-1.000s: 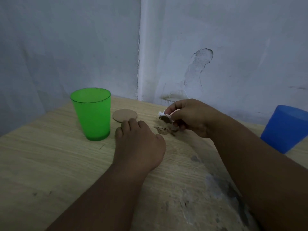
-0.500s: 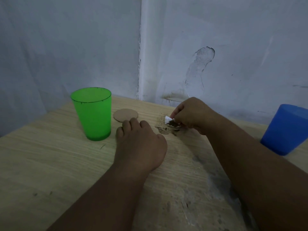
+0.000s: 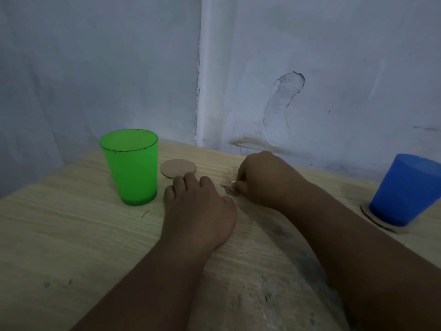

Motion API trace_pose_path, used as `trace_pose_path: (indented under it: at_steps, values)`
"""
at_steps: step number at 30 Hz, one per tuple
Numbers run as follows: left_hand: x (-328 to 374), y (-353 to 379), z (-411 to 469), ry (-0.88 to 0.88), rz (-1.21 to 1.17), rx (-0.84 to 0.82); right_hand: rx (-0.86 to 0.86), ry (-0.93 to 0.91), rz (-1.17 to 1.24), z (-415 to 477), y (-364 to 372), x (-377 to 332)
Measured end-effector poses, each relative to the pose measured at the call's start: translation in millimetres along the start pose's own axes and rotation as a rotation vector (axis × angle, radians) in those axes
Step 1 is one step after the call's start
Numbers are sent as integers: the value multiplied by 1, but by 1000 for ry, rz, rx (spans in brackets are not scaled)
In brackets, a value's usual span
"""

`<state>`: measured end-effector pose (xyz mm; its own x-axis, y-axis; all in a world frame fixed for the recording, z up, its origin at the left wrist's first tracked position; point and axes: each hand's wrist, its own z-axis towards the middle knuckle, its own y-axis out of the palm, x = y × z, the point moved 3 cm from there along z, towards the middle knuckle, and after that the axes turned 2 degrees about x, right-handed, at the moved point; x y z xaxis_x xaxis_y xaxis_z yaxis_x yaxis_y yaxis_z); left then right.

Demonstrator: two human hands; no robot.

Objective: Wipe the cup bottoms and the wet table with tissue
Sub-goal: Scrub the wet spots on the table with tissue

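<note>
wiping the dirty patch on the table with a tissue scrap pinched in the right hand, left hand flat and spread, table looks partly done, green cup and blue cup upright, bottoms unseen.

Green cup just beside left hand

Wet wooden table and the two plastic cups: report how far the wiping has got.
Done: cannot tell; both cup bottoms are hidden. In hand: the right hand presses a scrap of white tissue onto the dirty patch of the wooden table; the left hand rests flat. Left: green plastic cup and blue plastic cup stand upright, untouched.
</note>
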<state>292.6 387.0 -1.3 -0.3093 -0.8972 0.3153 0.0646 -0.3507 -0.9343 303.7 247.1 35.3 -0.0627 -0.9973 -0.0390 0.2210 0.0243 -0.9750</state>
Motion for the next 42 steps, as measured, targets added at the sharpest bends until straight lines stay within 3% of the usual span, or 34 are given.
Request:
trace_pose_path:
  at_steps: [8, 13, 17, 21, 26, 35, 42]
  values:
    - [0, -1, 0, 0, -8, -8, 102, 127, 78, 7, -2, 28]
    - [0, -1, -1, -2, -14, -13, 93, 194, 24, 16, 9, 39]
    - [1, -2, -1, 4, -5, -12, 180, 226, -3, 22, 13, 34]
    - [0, -1, -1, -1, 5, -16, 190, 160, 6, 32, 18, 18]
    - [0, 0, 0, 5, -7, -12, 98, -60, 3, 19, 18, 1]
    - [1, 0, 0, -3, 1, -14, 172, 108, 56, 55, 28, 14]
    - [1, -1, 0, -4, -6, -3, 53, -157, 109, 20, 13, -4]
